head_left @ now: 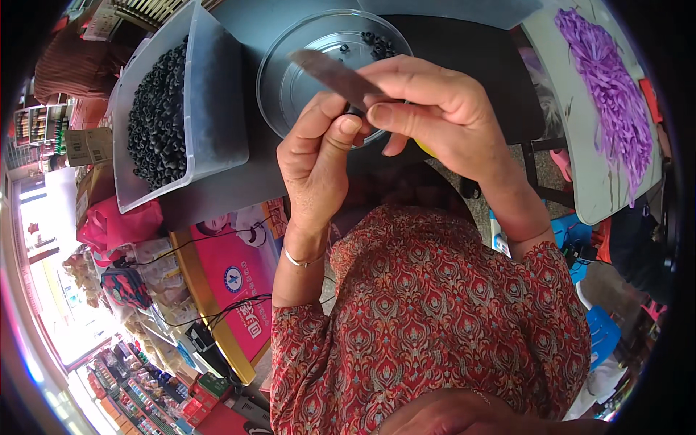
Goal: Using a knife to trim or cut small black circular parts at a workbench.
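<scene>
In my right hand point(453, 105) is a knife, gripped between thumb and fingers. Its dark flat blade point(326, 75) points up and to the left, above the round clear tray. My left hand point(317, 148) is closed in a pinch on a small black part point(353, 112), mostly hidden by the fingertips. The blade crosses close to that part; whether they touch, I cannot tell. Beneath both hands lies the clear tray point(262, 94), with several small black parts point(378, 46) near its far right side. A bit of yellow shows under my right hand, its kind unclear.
To the left, a translucent tub point(217, 109) holds a heap of small black parts point(161, 119) on the dark table point(464, 43). A pale table point(580, 167) at right carries purple strips point(605, 87). A pink bag point(123, 223) and a pink printed board point(232, 290) are lower left.
</scene>
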`<state>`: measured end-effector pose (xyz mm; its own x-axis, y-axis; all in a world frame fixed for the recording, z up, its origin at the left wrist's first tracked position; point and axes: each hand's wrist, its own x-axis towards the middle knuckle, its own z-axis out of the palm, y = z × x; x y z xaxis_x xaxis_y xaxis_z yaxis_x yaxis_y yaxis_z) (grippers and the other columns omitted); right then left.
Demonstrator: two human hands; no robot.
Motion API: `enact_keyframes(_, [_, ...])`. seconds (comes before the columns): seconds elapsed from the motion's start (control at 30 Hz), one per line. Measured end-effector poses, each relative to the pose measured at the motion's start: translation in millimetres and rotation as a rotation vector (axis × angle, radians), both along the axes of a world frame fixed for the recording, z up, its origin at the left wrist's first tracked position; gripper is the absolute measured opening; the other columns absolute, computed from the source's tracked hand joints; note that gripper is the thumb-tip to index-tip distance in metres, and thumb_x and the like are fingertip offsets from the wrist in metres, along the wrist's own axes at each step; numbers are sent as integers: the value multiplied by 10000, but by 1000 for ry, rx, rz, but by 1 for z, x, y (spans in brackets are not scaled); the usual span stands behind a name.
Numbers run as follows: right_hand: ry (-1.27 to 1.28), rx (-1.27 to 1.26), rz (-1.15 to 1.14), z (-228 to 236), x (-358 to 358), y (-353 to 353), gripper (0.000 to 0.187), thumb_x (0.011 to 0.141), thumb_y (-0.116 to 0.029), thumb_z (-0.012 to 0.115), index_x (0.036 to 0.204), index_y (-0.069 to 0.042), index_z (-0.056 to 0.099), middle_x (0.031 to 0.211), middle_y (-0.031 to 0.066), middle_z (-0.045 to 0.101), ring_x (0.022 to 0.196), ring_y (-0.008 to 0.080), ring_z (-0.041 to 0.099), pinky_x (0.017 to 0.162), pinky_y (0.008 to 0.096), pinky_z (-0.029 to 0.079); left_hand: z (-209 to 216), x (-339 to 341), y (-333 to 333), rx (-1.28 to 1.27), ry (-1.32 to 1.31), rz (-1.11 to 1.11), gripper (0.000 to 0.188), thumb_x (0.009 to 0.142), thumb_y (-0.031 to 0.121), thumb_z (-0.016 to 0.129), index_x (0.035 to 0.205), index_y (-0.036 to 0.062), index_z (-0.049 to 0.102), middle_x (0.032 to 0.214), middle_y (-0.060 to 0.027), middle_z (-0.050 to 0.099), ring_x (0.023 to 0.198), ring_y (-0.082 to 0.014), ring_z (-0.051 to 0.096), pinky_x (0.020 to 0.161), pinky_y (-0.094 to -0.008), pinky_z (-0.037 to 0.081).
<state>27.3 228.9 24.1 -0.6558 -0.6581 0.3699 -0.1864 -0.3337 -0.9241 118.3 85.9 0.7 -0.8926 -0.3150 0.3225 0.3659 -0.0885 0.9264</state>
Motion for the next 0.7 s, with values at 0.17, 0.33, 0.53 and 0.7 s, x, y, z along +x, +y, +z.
enact_keyframes(0.17, [85,19,-66,-5,-1,-4,178,885,4,608,1055,43,647,993,93,635,751,124,640,540,202,549,-7,-3,-3,-268,85,84,187,908,16,592,1085,-36,623,970,-46,602,765,-85,531,694,-201,455])
enact_keyframes(0.33, [2,66,-67,-12,-9,-5,166,896,-9,600,1048,40,648,917,79,656,713,123,648,562,212,555,-11,-4,0,-51,13,-20,229,913,45,592,1131,-18,623,937,-49,604,770,-106,524,701,-228,458])
enact_keyframes(0.53, [-238,-59,-43,-6,-11,1,260,950,-51,523,1184,39,589,1043,132,668,862,163,669,606,236,570,0,-9,-1,198,17,-172,316,958,165,547,1193,-41,592,890,-60,604,775,-135,546,728,-253,448])
enact_keyframes(0.7, [-196,-69,-96,-12,-30,24,290,965,-83,497,1225,25,568,1067,152,664,912,163,657,620,225,545,5,-1,-10,201,3,-178,469,953,252,547,1232,-123,508,857,-81,554,761,-151,489,798,-360,457])
